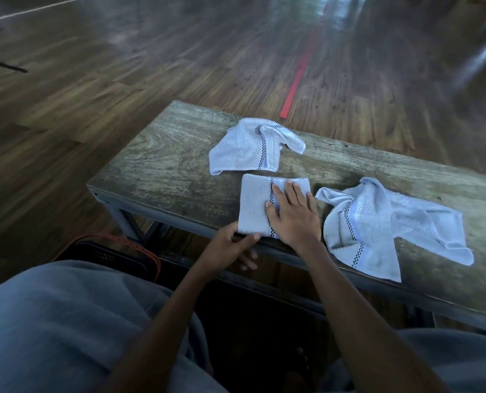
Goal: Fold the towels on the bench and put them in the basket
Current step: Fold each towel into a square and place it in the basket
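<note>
A folded pale blue towel (254, 207) with a checked stripe lies at the near edge of the wooden bench (165, 154). My right hand (293, 217) presses flat on its right half, fingers straight. My left hand (233, 248) pinches the towel's near left corner at the bench edge, thumb on top and fingers under. A second towel (247, 148) lies loosely crumpled farther back. A third towel (378, 225) lies spread and rumpled to the right. A dark basket (105, 255) with an orange rim stands on the floor under the bench's left end, partly hidden by my knee.
My grey-clad knees (51, 321) fill the lower part of the view. A wooden floor with a red tape strip (295, 83) lies beyond the bench. The bench's dark metal frame (128, 222) runs below its top.
</note>
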A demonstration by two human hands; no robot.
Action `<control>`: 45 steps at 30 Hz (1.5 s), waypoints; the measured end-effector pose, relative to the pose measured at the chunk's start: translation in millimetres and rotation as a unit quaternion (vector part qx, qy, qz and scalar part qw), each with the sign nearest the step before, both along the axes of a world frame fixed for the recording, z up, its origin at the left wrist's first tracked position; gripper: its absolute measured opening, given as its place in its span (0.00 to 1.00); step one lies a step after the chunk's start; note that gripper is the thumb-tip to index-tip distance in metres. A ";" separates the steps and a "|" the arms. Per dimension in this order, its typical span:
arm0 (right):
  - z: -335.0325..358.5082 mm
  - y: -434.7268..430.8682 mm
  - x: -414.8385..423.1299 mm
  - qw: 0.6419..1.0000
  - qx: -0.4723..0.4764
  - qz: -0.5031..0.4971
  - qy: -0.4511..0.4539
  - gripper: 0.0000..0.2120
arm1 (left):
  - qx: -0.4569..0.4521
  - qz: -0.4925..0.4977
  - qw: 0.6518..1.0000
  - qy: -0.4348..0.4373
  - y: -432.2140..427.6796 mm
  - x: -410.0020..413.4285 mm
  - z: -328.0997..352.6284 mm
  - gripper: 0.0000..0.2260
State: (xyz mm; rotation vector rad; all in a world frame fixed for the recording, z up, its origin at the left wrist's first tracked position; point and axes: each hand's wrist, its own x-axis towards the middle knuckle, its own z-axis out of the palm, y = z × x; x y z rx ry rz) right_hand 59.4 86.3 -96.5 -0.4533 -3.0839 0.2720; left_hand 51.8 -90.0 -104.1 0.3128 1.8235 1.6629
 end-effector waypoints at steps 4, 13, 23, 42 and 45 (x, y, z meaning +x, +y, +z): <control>-0.1 -0.1 0.6 1.000 -0.005 0.002 0.002 0.28 | -0.008 -0.001 1.000 0.014 1.3 -2.2 -0.2 0.13; 25.7 15.9 21.7 0.899 -0.372 -0.074 0.219 0.17 | -0.079 0.267 0.934 0.225 -3.0 11.6 16.0 0.13; 30.2 28.7 93.0 0.848 -0.498 -0.173 0.047 0.06 | -0.361 -0.108 0.777 0.505 75.9 -34.6 21.3 0.23; 23.6 18.0 90.4 0.781 -0.611 -0.127 -0.029 0.04 | -0.395 -0.119 0.731 0.544 65.6 -43.0 -5.3 0.35; 22.1 22.7 91.1 0.789 -0.601 -0.130 -0.007 0.04 | -0.394 -0.121 0.731 0.544 65.5 -44.6 -4.9 0.35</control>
